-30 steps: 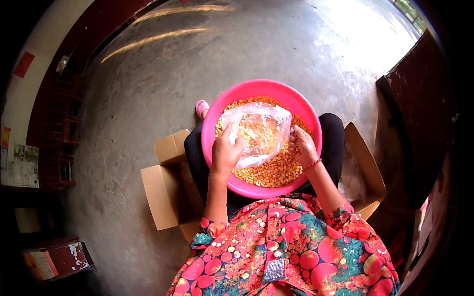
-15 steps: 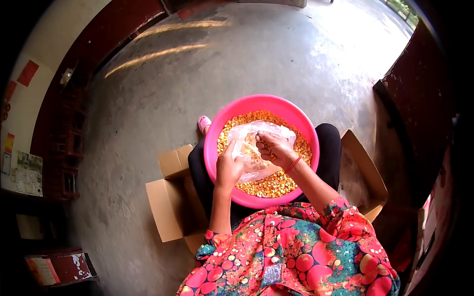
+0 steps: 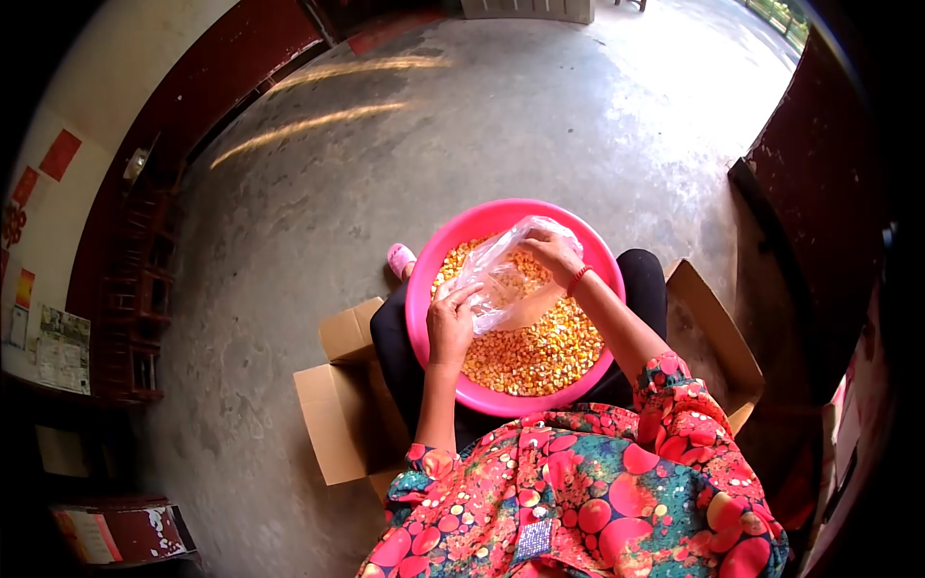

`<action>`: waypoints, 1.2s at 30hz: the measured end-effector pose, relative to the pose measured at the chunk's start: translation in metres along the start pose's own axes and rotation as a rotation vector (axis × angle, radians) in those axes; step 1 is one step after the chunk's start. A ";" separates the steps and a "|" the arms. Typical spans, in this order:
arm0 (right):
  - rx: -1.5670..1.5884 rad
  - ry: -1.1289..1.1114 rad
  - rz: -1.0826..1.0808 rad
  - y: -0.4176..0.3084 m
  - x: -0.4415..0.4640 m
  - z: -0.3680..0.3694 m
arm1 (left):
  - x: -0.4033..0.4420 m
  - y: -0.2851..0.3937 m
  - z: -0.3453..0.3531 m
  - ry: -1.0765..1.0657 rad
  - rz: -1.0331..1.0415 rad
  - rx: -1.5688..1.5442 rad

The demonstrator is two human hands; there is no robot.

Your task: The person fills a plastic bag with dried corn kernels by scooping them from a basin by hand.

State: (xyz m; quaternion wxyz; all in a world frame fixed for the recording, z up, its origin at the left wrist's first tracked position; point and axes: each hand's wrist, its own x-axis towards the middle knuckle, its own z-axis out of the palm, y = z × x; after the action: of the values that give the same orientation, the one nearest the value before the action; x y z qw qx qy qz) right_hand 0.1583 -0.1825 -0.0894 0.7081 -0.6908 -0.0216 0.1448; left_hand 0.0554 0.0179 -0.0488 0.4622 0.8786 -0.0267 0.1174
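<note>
A pink basin (image 3: 440,234) full of yellow-orange corn kernels (image 3: 533,358) rests on my lap between my knees. Over the kernels I hold a clear plastic bag (image 3: 489,273), its mouth spread and some kernels showing in or through it. My left hand (image 3: 450,325) pinches the bag's near left edge. On the far right side, my right hand (image 3: 553,256), with a red bracelet at the wrist, is closed on the bag's rim, its fingertips partly hidden by the plastic.
An open cardboard box (image 3: 332,424) stands on the floor to my left, and another cardboard box (image 3: 715,318) is at my right. Wooden stools (image 3: 145,289) line the left wall. Bright concrete floor (image 3: 434,125) stretches ahead toward a doorway.
My right hand has moved away from the middle of the bag to its far right rim. The bag has shifted up and stands more upright, uncovering more kernels near me.
</note>
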 end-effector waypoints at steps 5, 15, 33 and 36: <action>-0.277 -0.163 -0.173 -0.014 -0.037 0.017 | 0.013 -0.014 0.011 0.042 -0.001 0.035; -0.744 -0.666 -0.466 0.004 -0.077 0.068 | 0.008 -0.041 0.027 0.125 0.032 0.379; -0.023 -0.600 0.115 -0.068 -0.086 0.002 | 0.011 -0.030 0.014 0.059 0.051 -0.212; -0.673 -0.512 -0.357 -0.013 -0.104 0.007 | 0.012 -0.026 0.016 0.085 0.090 -0.203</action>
State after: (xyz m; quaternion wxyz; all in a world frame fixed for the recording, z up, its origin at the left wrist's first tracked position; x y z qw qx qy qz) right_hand 0.0592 -0.2003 -0.0587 0.4302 -0.8098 -0.3603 0.1714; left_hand 0.0738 0.0204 -0.0763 0.5436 0.8195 -0.0583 0.1719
